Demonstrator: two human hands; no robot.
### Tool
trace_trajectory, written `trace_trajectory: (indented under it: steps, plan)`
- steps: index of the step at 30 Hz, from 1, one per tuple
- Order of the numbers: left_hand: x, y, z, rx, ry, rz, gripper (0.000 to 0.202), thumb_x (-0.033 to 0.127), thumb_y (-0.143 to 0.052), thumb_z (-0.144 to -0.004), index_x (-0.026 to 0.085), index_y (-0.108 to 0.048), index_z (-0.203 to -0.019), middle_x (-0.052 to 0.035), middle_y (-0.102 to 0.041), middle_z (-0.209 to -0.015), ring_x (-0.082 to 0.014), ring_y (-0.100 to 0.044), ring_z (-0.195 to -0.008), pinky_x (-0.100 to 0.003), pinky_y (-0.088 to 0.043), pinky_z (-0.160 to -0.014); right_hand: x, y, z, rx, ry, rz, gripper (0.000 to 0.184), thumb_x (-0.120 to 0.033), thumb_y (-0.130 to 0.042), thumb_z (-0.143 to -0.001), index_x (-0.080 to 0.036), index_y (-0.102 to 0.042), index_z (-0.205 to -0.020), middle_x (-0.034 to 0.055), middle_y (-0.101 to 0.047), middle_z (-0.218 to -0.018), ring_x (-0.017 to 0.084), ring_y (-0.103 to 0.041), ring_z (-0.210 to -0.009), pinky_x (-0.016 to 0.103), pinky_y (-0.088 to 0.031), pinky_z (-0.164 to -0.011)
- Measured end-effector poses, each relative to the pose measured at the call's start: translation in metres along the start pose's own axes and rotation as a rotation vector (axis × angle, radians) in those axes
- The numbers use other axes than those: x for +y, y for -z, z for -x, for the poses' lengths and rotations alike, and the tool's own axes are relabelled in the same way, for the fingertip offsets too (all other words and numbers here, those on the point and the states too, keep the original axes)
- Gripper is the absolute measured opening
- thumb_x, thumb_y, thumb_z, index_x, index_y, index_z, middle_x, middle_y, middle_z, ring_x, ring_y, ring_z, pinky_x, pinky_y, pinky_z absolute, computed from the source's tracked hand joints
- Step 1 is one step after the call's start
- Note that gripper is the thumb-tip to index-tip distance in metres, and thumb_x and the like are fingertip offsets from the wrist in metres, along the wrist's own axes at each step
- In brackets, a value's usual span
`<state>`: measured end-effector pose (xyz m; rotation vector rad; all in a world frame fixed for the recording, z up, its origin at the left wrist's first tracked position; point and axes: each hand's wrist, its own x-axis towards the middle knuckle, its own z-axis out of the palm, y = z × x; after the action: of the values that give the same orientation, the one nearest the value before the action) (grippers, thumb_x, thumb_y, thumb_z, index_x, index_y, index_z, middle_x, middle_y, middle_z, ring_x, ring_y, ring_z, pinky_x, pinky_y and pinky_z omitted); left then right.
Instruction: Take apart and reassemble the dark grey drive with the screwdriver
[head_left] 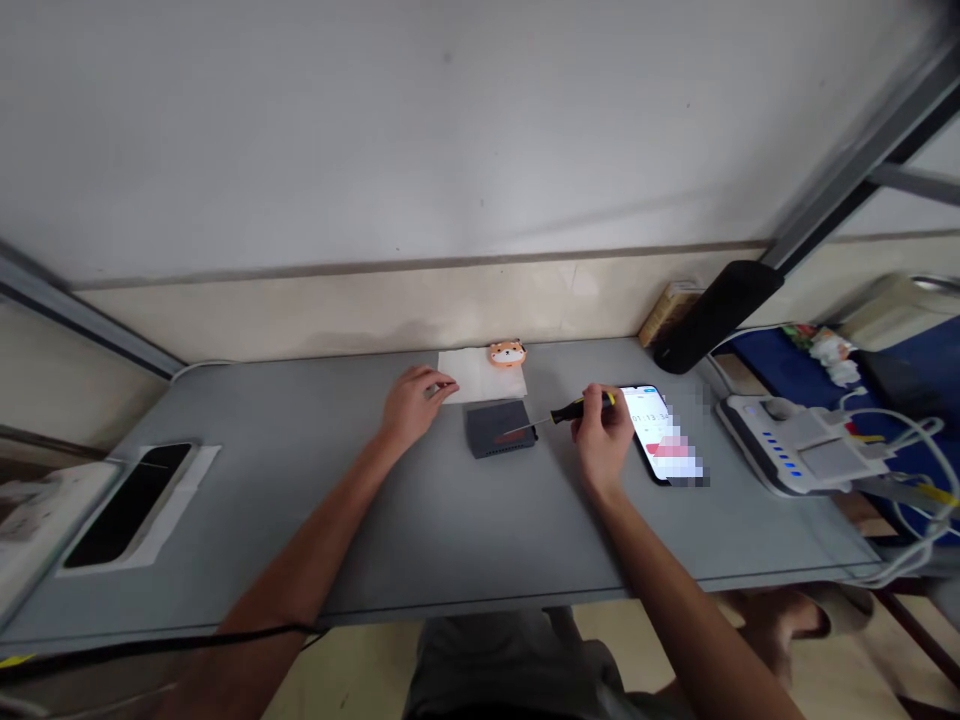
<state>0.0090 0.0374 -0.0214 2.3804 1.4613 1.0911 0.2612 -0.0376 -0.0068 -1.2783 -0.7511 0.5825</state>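
Observation:
My right hand (602, 438) is closed round a screwdriver (570, 411) with a black and yellow handle, its metal tip resting on a small dark grey box (500, 428) in the middle of the grey table (420, 520). Left of the box, my left hand (414, 402) has its fingers curled and pinched at the edge of a white paper sheet (480, 374); whatever it pinches is too small to name. A small orange animal figure (508, 353) sits at the sheet's far edge.
A lit phone (660, 432) lies just right of my right hand. A white charging unit (780, 445) with cables and a black pad (716, 315) are at the right. A dark phone on white paper (127, 505) lies at the left. The wall closes the far side.

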Motion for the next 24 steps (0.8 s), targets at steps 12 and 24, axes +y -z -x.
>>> trace_trajectory:
  steps: [12, 24]
  plan:
    - [-0.017, -0.008, -0.014, -0.116, 0.013, -0.057, 0.024, 0.042, -0.063, -0.097, 0.024, -0.076, -0.088, -0.0043, -0.070, -0.089, -0.0214, -0.068, -0.088, -0.034, -0.055, -0.082, 0.005, 0.003, -0.002, -0.007, 0.070, 0.033, 0.044, -0.064, -0.064, -0.085, -0.020, -0.056, -0.082, -0.0057, -0.052, -0.062, 0.010, -0.048, -0.052, 0.024, -0.041, -0.049]
    - [-0.005, -0.005, 0.018, -0.022, -0.029, 0.004, 0.024, 0.030, -0.048, -0.103, 0.024, -0.070, -0.098, -0.0048, -0.068, -0.092, -0.0201, -0.065, -0.094, -0.035, -0.055, -0.089, 0.006, 0.010, -0.012, 0.038, 0.186, 0.101, 0.040, -0.059, -0.066, -0.085, -0.020, -0.059, -0.078, -0.0034, -0.055, -0.064, 0.011, -0.050, -0.054, 0.025, -0.042, -0.052]
